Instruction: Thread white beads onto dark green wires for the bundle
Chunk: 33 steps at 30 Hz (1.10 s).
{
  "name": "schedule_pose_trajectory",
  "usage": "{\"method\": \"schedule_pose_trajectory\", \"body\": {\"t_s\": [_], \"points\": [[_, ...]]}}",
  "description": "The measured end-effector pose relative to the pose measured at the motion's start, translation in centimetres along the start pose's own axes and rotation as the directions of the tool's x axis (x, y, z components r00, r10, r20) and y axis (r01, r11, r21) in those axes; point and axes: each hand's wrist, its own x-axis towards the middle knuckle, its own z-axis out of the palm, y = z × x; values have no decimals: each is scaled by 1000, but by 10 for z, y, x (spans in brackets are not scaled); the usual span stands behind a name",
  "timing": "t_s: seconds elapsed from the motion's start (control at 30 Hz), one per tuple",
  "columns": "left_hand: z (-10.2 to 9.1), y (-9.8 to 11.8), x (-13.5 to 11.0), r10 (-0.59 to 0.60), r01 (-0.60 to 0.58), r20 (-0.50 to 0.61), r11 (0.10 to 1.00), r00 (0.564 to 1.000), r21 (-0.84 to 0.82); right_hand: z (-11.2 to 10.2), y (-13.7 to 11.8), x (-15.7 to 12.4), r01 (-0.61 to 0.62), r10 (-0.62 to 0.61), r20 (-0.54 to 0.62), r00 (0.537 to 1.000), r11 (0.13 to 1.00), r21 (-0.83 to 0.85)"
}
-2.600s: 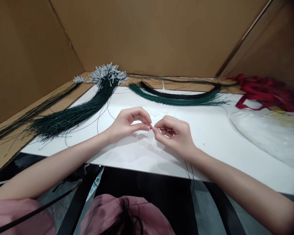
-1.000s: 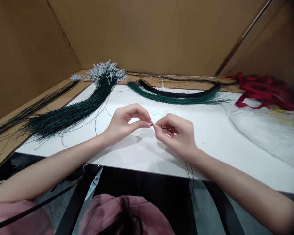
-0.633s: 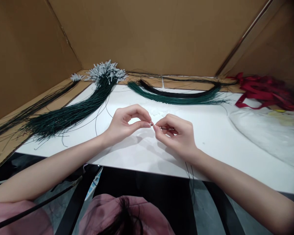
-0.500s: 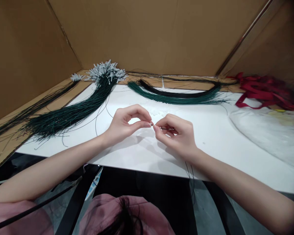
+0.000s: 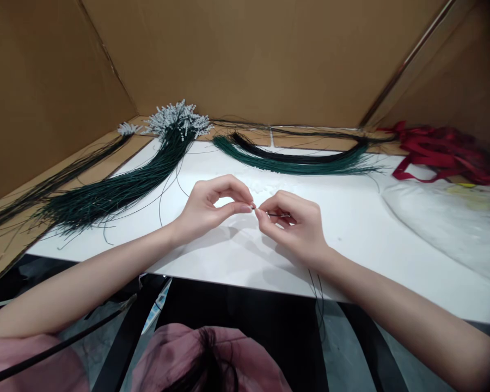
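Note:
My left hand (image 5: 212, 206) and my right hand (image 5: 296, 223) meet fingertip to fingertip over the white board (image 5: 351, 228). The left thumb and forefinger pinch something tiny at the tip of a thin dark wire (image 5: 275, 214). That wire runs through my right hand's pinch, passes under the wrist and hangs down over the board's front edge. Small white beads (image 5: 265, 188) lie scattered on the board just behind my hands.
A bundle of dark green wires with white beaded tips (image 5: 147, 169) fans out at the left. A curved bundle of green and black wires (image 5: 294, 160) lies at the back. Red ribbons (image 5: 441, 155) and a clear plastic bag (image 5: 453, 223) sit at the right. Cardboard walls (image 5: 245, 60) enclose the space.
Both hands have stayed together in the same pinch; only small finger shifts and a slight camera move show.

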Motion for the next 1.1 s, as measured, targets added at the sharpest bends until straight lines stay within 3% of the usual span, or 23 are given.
{"method": "schedule_pose_trajectory", "body": {"t_s": [1.1], "points": [[-1, -1, 0, 14, -14, 13, 1000, 1000, -1, -1, 0, 0, -8, 8, 2, 1000, 1000, -4]]}}
